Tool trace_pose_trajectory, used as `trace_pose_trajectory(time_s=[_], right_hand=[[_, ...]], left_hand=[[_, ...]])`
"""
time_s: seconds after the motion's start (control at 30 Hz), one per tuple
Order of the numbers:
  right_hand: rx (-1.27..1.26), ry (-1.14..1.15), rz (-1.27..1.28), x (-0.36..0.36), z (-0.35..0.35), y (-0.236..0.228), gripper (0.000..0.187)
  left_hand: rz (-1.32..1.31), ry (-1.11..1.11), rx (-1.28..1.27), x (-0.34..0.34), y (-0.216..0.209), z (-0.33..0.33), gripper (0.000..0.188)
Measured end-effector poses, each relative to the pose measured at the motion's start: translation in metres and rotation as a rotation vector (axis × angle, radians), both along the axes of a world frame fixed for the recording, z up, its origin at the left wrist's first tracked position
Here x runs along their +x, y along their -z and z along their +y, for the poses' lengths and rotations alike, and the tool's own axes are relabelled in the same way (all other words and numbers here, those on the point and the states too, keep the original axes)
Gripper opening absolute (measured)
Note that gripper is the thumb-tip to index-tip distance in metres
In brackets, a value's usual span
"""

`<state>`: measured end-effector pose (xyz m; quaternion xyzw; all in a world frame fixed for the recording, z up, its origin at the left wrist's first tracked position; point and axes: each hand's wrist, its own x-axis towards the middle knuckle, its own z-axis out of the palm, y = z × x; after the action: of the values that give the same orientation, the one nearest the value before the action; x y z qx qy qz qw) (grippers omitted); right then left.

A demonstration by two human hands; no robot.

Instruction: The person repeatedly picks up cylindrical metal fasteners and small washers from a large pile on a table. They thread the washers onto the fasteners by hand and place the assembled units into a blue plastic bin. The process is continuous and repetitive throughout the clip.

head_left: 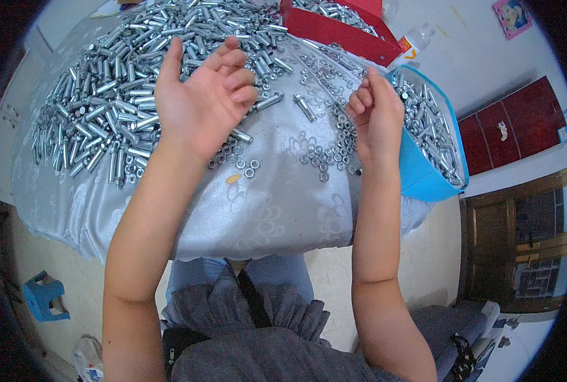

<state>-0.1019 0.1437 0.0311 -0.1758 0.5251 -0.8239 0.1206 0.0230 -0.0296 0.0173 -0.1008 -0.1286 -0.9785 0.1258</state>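
My left hand is raised palm up in front of a big heap of silver sleeve anchor bolts. Its thumb stands apart from the loosely bent fingers, and nothing lies in the palm. To the right, my right hand is closed, its fingers curled in beneath the thumb. Whatever it may hold is hidden. Loose hex nuts lie on the table beside it, and more nuts are scattered below my left hand. A single anchor bolt rests between the two hands.
A blue box of bolts stands just right of my right hand. Farther back are a red box with more bolts and a plastic bottle. A silvery patterned cloth covers the table. A blue stool stands on the floor at left.
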Motion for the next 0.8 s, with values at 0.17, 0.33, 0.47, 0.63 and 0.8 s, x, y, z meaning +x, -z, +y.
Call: trace_pose_trajectory(time_s=[0.17, 0.33, 0.47, 0.63, 0.8], right_hand=[[0.216, 0.241, 0.271, -0.024, -0.001, 0.012, 0.015], [0.606, 0.436, 0.693, -0.047, -0.002, 0.042, 0.021], [1.167, 0.394, 0.708, -0.052, -0.011, 0.053, 0.030], [1.505, 0.242, 0.984, -0.086, -0.032, 0.041, 0.035], [1.515, 0.282, 1.111, -0.122, -0.038, 0.050, 0.038]], left_hand=[[0.027, -0.041, 0.030, 0.002, 0.004, -0.009, 0.050], [0.016, -0.075, 0.092, -0.004, 0.012, -0.023, 0.051], [0.024, -0.089, 0.117, -0.005, 0.017, -0.027, 0.053], [-0.042, -0.070, 0.125, -0.006, 0.016, -0.023, 0.051], [-0.136, -0.012, 0.132, -0.008, 0.006, -0.011, 0.051]])
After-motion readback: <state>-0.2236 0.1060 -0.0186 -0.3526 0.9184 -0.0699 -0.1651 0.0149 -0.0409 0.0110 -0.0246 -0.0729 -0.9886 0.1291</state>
